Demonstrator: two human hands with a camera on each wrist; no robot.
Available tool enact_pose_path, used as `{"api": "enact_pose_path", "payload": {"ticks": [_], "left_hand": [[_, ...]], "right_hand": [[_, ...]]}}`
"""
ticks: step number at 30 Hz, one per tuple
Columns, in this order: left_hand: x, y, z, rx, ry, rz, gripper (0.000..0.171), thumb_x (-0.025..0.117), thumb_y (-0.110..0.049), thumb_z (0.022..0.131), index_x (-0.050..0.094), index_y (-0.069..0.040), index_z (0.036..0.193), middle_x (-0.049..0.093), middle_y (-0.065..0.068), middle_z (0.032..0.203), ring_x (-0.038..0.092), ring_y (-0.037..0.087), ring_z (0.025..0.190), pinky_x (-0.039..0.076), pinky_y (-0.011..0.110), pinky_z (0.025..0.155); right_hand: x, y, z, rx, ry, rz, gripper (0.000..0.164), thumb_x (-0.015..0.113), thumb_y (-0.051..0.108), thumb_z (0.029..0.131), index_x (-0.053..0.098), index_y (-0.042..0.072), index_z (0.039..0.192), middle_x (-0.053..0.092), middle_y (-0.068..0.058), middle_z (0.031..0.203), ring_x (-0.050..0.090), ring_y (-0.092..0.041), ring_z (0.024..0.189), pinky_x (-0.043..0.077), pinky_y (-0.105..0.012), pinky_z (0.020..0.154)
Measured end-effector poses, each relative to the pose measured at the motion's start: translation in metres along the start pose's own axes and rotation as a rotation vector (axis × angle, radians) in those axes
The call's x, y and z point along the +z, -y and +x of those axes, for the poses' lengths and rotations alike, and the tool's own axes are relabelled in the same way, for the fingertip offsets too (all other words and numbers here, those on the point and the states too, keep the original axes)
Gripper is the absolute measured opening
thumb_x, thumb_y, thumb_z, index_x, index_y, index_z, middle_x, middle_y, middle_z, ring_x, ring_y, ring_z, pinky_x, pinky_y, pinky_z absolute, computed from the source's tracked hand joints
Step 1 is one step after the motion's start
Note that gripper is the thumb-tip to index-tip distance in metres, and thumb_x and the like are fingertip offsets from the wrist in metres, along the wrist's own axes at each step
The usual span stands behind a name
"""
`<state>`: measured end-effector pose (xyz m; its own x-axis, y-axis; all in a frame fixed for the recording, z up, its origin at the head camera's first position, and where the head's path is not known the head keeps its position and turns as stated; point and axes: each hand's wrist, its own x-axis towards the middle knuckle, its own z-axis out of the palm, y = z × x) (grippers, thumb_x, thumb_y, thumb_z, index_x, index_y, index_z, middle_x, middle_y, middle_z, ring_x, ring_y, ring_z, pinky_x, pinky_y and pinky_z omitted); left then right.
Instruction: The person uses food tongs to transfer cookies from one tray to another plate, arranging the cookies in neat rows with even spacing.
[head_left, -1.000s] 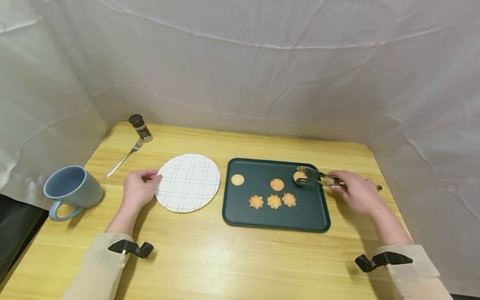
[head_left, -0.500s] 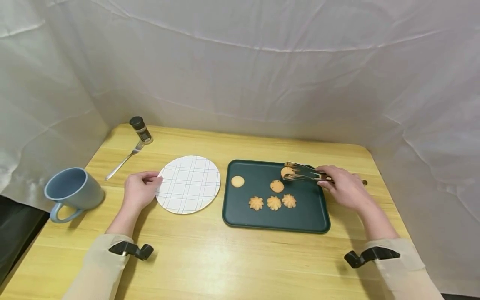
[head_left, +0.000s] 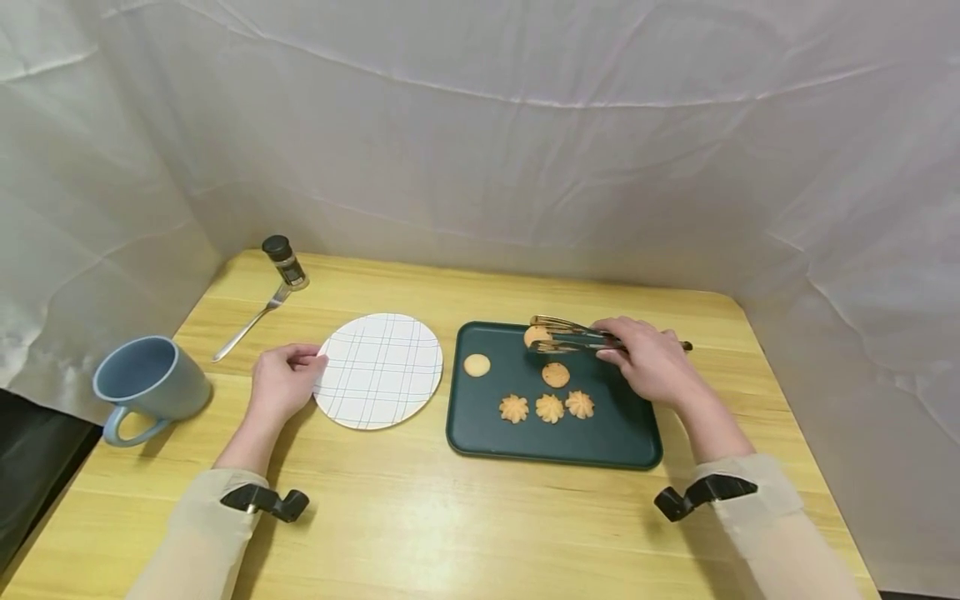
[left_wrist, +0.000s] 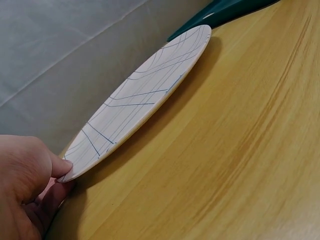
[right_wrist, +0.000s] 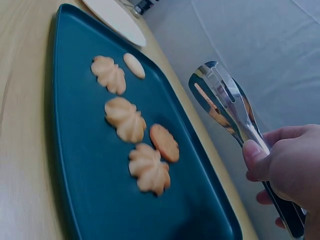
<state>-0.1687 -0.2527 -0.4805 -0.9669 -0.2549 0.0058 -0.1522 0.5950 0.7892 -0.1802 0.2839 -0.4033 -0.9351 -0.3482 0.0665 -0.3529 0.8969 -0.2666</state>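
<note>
My right hand (head_left: 648, 362) grips metal serving tongs (right_wrist: 240, 112) above the far edge of a dark green tray (head_left: 555, 442). Between the tongs' ends is a round cookie (head_left: 536, 335), raised off the tray. At the left, my left hand (head_left: 283, 382) pinches the rim of a white plate (head_left: 378, 371) with blue checked lines. Its thumb lies on top of the rim, with fingers below, as the left wrist view shows. On the tray lie a speckled round cookie (head_left: 555, 375), a plain round cookie (head_left: 476, 364) and three flower-shaped cookies (head_left: 549, 407).
A blue mug (head_left: 153, 387) stands at the table's left edge. Behind it lie a fork (head_left: 251, 323) and, beyond that, a black-capped spice jar (head_left: 287, 265). Pale fabric (head_left: 480, 167) surrounds the back and sides of the wooden table (head_left: 420, 525).
My right hand has moved left across the tray, carrying the tongs and the round cookie from the tray's right end towards its middle. The left hand stays at the plate's rim.
</note>
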Motion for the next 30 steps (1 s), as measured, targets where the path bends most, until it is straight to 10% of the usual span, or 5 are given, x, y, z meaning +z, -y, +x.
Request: {"api": "enact_pose_path", "payload": {"ticks": [30], "left_hand": [[0.001, 0.003, 0.001, -0.008, 0.027, -0.015, 0.030, 0.068, -0.019, 0.101, 0.073, 0.003, 0.120, 0.070, 0.016, 0.104, 0.064, 0.024, 0.090, 0.050, 0.023, 0.072]], "right_hand": [[0.033, 0.081, 0.054, -0.142, 0.043, 0.030, 0.045, 0.066, 0.033, 0.106, 0.059, 0.020, 0.149, 0.065, -0.005, 0.137, 0.061, -0.031, 0.117, 0.040, -0.062, 0.091]]}}
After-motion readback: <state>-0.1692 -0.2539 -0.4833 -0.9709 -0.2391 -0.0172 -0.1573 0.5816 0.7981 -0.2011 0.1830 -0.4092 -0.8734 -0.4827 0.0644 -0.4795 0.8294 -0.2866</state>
